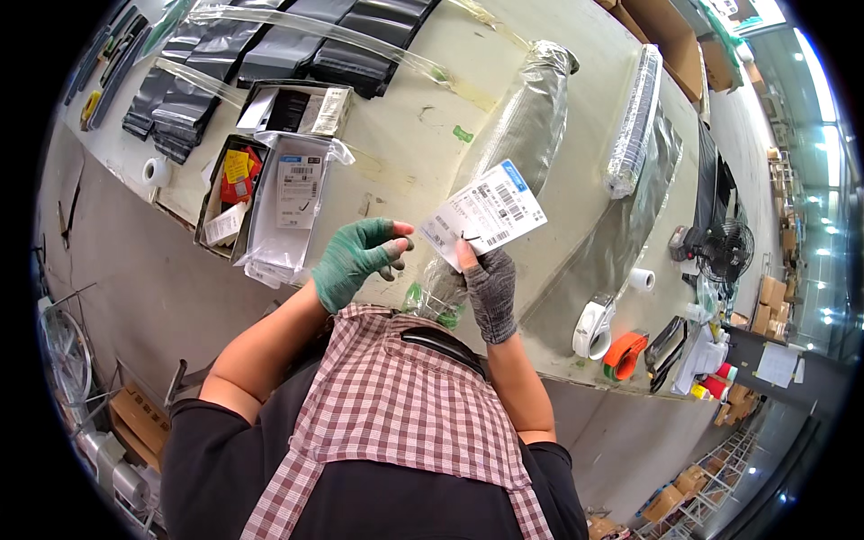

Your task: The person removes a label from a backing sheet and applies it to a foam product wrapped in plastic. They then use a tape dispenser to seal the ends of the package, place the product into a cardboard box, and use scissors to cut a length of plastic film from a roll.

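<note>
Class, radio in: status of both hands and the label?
Right grey-gloved hand pinching white printed label. Left green-gloved hand open beside it, apart. Nothing between.

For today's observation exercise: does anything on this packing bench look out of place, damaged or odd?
The table top looks worn, with tape scraps and scuffs. The person's gloves do not match: left hand green, right hand grey.

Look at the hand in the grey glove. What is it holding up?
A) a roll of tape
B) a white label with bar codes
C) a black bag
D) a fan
B: the right hand in the grey glove pinches a white label with bar codes by its lower edge, while the left hand in the green glove is open beside it.
</note>
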`<state>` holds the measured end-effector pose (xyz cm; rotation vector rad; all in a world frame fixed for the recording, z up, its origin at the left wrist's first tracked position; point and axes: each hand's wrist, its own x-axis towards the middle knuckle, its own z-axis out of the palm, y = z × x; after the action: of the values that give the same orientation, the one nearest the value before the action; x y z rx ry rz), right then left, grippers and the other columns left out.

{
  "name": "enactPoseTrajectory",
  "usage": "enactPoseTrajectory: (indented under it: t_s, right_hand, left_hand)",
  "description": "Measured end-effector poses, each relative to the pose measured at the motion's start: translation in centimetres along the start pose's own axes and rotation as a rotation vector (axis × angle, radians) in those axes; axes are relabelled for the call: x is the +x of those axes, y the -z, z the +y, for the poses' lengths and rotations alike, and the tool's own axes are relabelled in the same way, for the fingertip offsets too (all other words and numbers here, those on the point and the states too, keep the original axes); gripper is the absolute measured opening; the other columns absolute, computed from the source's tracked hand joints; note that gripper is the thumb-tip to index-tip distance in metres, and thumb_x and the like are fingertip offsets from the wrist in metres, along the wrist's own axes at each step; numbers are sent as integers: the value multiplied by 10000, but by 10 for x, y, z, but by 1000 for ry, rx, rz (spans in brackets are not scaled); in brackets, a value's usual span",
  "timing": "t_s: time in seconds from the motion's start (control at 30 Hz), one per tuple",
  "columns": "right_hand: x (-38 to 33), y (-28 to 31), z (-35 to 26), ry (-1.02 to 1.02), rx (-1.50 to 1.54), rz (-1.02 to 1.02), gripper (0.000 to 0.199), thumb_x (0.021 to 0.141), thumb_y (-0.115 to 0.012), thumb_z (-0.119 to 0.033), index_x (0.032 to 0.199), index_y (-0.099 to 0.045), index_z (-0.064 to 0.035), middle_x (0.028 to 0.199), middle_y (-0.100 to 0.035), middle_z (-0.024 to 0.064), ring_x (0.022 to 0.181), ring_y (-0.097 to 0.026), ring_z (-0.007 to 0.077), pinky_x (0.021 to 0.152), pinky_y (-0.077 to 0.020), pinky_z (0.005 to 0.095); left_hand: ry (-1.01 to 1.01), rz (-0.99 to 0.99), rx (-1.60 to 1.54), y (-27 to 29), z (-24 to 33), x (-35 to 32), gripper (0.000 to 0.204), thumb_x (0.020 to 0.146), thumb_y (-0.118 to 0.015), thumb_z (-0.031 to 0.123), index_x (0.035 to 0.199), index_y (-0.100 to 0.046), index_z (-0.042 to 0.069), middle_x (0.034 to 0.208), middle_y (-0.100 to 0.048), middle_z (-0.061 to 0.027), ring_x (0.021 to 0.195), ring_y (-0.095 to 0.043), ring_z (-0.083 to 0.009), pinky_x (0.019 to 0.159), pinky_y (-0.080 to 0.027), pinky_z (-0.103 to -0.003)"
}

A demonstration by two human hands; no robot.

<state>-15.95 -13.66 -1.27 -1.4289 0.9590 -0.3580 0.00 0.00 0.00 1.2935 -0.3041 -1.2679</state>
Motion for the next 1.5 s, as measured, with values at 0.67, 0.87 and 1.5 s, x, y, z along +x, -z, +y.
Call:
enactPoseTrajectory:
  t_s: [0.67,0.87,1.5]
  right_hand:
    - [11,1,4,582,-664,279,779,849,-646,-318,1423,-240,19,1235,-493,222,1073,-523,319,897,-441,383]
    - [-27,-12,-16,266,-21,-337,654,950,-508,-303,1430,-222,38,1341,-442,196,1164,-480,252,990,-383,331]
    - [19,-15,-19,330,124,-422,582,941,-526,-345,1349,-390,46,1292,-525,141,1072,-569,209,910,-460,309]
  left_hand:
    - [140,-115,-46,-13,14,-2,175,859,-655,186,872,-636,13,725,-617,-33,622,-573,-99,559,-476,-233]
    - [13,-95,-32,-29,5,0,167,861,-651,174,886,-642,9,735,-624,-34,632,-573,-101,587,-467,-231]
    - [-137,-107,-139,-32,3,28,136,875,-635,157,931,-604,36,825,-606,-21,720,-567,-101,664,-480,-246]
